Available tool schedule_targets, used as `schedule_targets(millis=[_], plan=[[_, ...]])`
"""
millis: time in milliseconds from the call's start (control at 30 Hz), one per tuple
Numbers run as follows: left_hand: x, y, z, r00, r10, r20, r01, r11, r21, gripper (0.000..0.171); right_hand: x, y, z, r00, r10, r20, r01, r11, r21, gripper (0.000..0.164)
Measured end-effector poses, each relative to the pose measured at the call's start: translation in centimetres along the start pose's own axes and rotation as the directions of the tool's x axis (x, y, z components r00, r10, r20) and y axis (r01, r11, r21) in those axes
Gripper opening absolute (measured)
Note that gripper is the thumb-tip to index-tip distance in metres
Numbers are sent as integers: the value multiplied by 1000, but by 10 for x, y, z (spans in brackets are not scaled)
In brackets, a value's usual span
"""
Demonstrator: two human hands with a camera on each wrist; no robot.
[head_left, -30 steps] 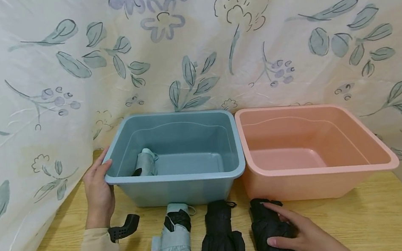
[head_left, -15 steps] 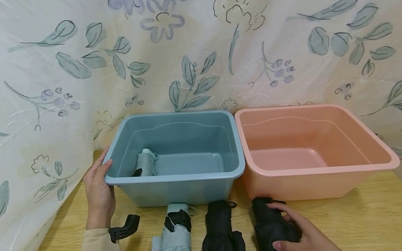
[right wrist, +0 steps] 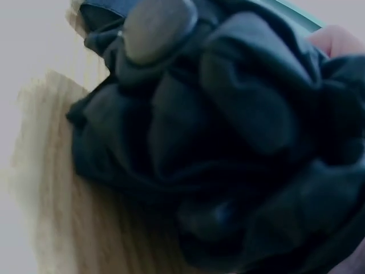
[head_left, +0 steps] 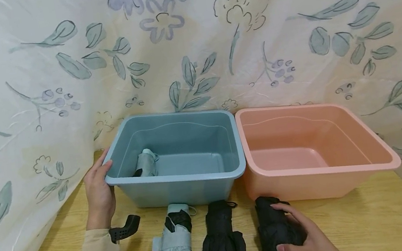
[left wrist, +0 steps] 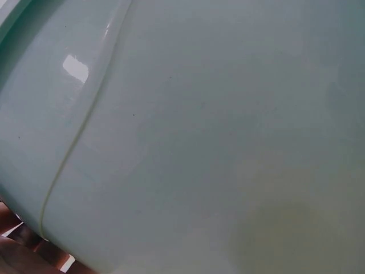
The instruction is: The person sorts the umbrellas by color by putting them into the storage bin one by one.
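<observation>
R hand (head_left: pixel 311 238) on black umbrella (head_left: pixel 272 233): axis approx. 12–6, hand at 3

Clock per head cam, 12 = away from person. Folded black umbrella is at the table (head_left: pixel 388 219), far end just beside the front wall of the salmon tub (head_left: pixel 309 184); touching or not, can't tell. Near end cut off by frame edge, swung a touch twd 5.

Key relation, IMO: grip comes in across the long axis, not along it. From R hand the umbrella lies at approx. 9–10, w/ its far end running past the fingertips twd 12. Thumb & index set apart, both curved over the fabric, index nearer far end, thumb lower; other fingers mostly hidden. R wrist view = mainly bunched dark cloth; can't tell if any wt is off the table.

R hand clearly nearer. L hand (head_left: pixel 98 187) well off at approx. 10, holding the blue tub (head_left: pixel 179 192) by its 9 o'clock end: thumb on rim, rest of fingers partly hidden.

Nearby: 2nd black umbrella (head_left: pixel 222 247) at 9, apart, roughly parallel; blue-grey umbrella (head_left: pixel 174 249) beyond it. Small bundle (head_left: pixel 147 164) in blue tub, approx. 8 o'clock part.
</observation>
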State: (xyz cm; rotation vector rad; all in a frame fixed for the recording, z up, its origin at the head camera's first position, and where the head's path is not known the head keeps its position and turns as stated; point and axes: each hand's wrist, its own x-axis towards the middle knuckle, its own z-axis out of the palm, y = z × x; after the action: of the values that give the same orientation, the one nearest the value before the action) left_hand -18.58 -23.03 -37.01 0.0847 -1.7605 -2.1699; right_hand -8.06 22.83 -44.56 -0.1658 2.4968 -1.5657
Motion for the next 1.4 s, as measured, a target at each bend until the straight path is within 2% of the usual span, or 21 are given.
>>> schedule_targets(millis=[100, 167, 267, 467, 667, 767, 900, 1033, 1067, 1200, 1300, 1400], plan=[[1, 0, 0, 1000, 4, 1, -4, 1000, -1, 49, -2, 3, 1, 993, -112, -48, 111, 993, -31, 75], [1, 0, 1, 1000, 6, 0, -6, 1000, -3, 49, -4, 5, 3, 977, -194, -92, 187, 979, -86, 77], [0, -1, 1, 1000, 11, -2, -11, 1000, -6, 49, -5, 5, 4, 957, -257, -133, 239, 961, -141, 78], [0, -2, 0, 1000, 14, -9, -14, 1000, -3, 48, -7, 2, 6, 975, -179, -130, 165, 980, -115, 70], [2, -2, -1, 1000, 7, -6, -7, 1000, -11, 49, -13, -1, 8, 981, -152, -120, 142, 986, -83, 72], [2, -2, -2, 1000, 13, -8, -13, 1000, -16, 48, -18, -9, 6, 983, -147, -108, 145, 989, -18, 74], [3, -2, -3, 1000, 20, -6, -20, 1000, -20, 47, -26, -23, 0, 976, -200, -85, 206, 977, 63, 76], [2, -1, -4, 1000, 20, 1, -20, 1000, -11, 48, -29, -37, -10, 954, -293, -67, 298, 951, 81, 80], [2, -1, -4, 1000, 19, 3, -19, 1000, -8, 48, -30, -42, -14, 947, -313, -69, 317, 947, 57, 82], [2, 0, -5, 1000, 14, 8, -14, 1000, -4, 49, -29, -64, -31, 934, -356, -20, 356, 928, 110, 86], [2, 0, -4, 1000, 14, 10, -13, 1000, -13, 49, -23, -82, -47, 905, -425, 20, 414, 889, 195, 90], [2, 0, -5, 1000, 16, 10, -15, 1000, -22, 49, -12, -100, -62, 860, -509, 18, 497, 846, 192, 92]])
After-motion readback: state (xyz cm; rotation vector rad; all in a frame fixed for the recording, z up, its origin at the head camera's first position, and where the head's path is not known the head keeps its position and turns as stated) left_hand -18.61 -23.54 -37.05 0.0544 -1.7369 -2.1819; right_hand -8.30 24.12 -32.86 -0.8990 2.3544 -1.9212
